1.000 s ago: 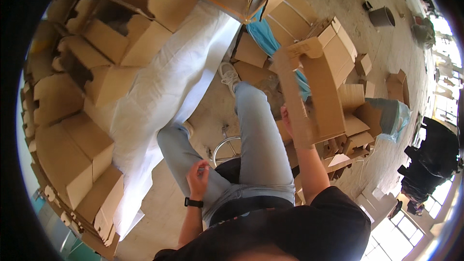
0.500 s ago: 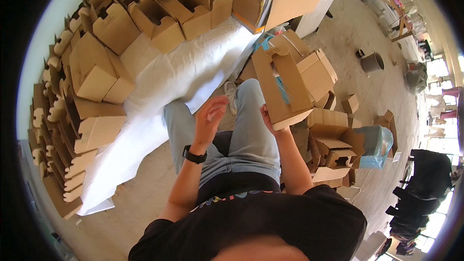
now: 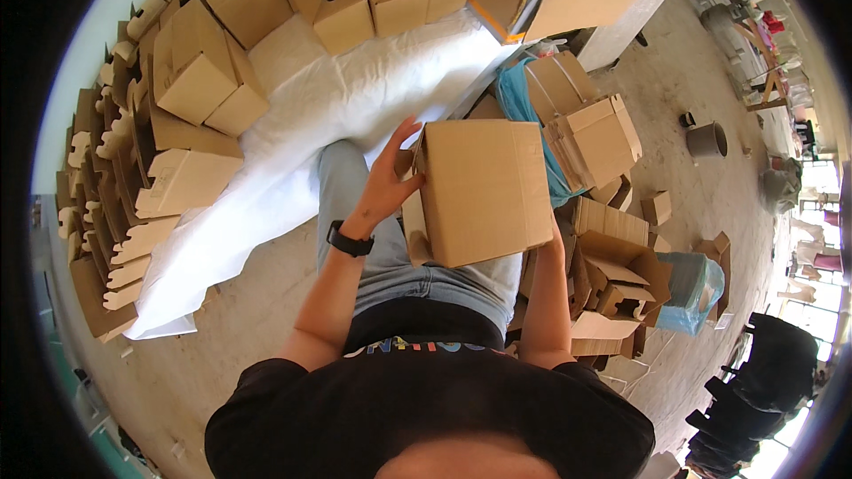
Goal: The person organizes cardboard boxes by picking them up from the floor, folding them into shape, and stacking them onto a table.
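A brown cardboard box [image 3: 486,191] is in front of me above my lap, its broad plain side toward me. My left hand [image 3: 386,184], with a dark watch on the wrist, is at the box's left edge. Its thumb touches the edge, and the fingers stretch up beside a flap. At the lower right side of the box, my right hand [image 3: 552,244] grips it; most of those fingers are hidden behind the cardboard. A narrow strip of cardboard [image 3: 414,226] hangs down on the box's left side.
Left and ahead, a white cloth-covered surface [image 3: 302,115] bears rows of open cardboard boxes [image 3: 328,0]. Flattened cartons [image 3: 590,137] and a blue plastic bag [image 3: 516,93] are close on my right, with more boxes [image 3: 612,275] below. Farther off stands a grey bucket [image 3: 707,139].
The box has moved left to in front of my lap and turned, its plain side now toward me. My left hand has come up to its left edge.
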`<state>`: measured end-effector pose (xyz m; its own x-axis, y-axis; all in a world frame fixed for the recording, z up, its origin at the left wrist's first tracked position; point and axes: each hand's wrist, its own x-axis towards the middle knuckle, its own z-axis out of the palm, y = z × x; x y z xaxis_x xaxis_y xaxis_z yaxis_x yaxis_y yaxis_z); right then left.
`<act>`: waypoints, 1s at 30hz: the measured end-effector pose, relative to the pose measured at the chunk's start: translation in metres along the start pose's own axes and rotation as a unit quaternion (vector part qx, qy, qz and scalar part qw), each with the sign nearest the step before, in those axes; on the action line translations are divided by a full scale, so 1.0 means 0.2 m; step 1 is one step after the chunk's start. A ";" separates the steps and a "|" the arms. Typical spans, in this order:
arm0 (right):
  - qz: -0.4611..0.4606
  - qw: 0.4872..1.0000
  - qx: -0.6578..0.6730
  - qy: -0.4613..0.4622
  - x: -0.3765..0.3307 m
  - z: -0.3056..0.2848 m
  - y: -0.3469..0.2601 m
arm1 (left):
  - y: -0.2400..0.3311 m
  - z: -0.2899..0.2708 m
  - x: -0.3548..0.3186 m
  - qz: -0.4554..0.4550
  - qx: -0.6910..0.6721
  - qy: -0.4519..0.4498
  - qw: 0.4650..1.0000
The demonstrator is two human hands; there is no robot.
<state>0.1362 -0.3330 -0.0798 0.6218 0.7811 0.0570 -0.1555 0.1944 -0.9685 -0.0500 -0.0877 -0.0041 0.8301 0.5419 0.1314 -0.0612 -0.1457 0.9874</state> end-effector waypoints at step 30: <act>-0.185 0.810 -0.546 0.109 0.17 0.53 -0.29 | 0.08 0.07 0.03 -0.004 0.162 0.251 0.954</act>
<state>0.0851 -0.2550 0.0040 0.6097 0.6434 0.4628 0.7701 -0.3428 -0.5380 -0.0371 -0.0987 0.0113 0.4545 0.8607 0.2295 0.1860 -0.3437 0.9205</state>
